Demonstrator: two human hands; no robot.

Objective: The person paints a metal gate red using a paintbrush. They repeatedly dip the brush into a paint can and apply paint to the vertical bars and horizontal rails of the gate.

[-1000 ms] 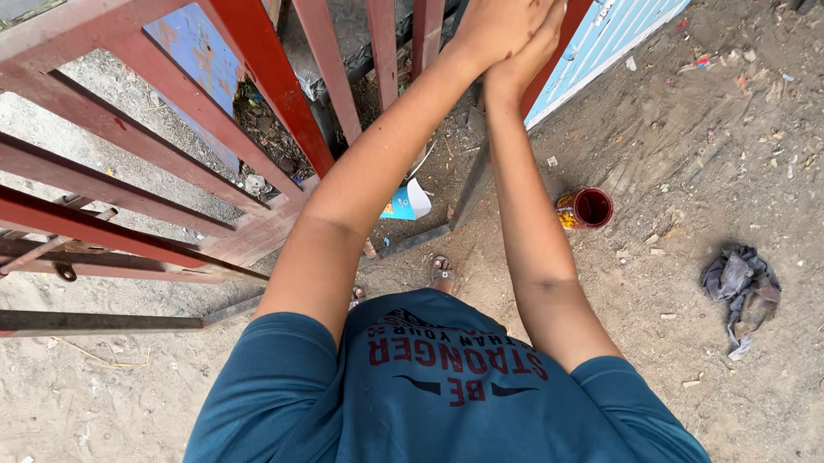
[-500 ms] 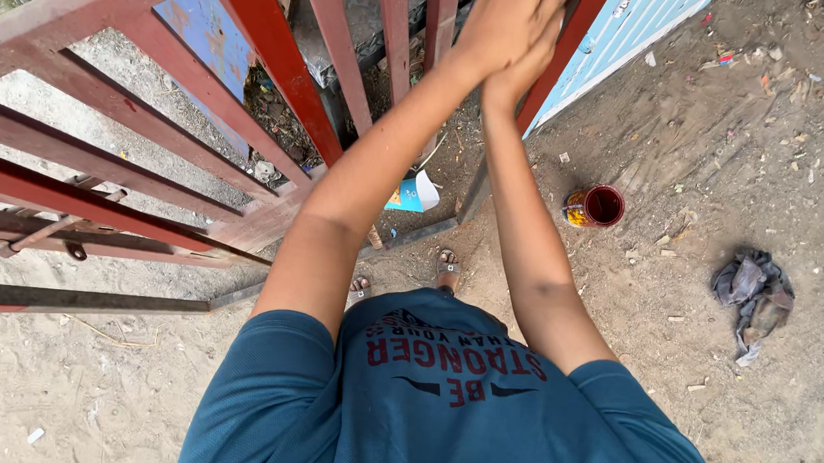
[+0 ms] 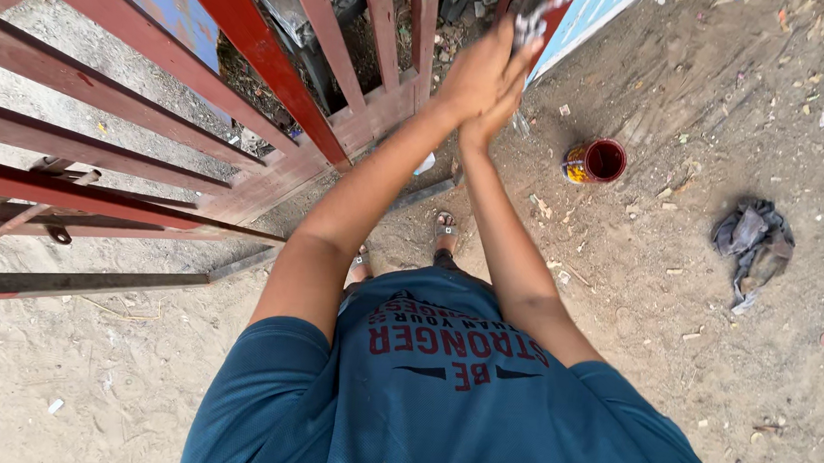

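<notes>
Both my arms reach forward and meet at a red metal gate (image 3: pixel 279 84). My left hand (image 3: pixel 472 70) lies over my right hand (image 3: pixel 508 96), and the two are pressed together at a red bar near the gate's right end. A dark tool with a pale, smeared tip (image 3: pixel 536 17), possibly a brush, sticks up out of the clasped fingers. Which hand grips it is hard to tell. On the dirt to the right of my hands stands an open tin of red paint (image 3: pixel 604 162).
A crumpled grey rag (image 3: pixel 754 245) lies on the sandy ground at the right. A blue corrugated panel (image 3: pixel 588 15) meets the gate at the top. My sandalled feet (image 3: pixel 445 233) stand below the gate's lower rail (image 3: pixel 99 286). Small litter dots the dirt.
My clasped hands sit lower in view than before, and the tool's pale tip now shows above the fingers. The arms stay together at the same bar.
</notes>
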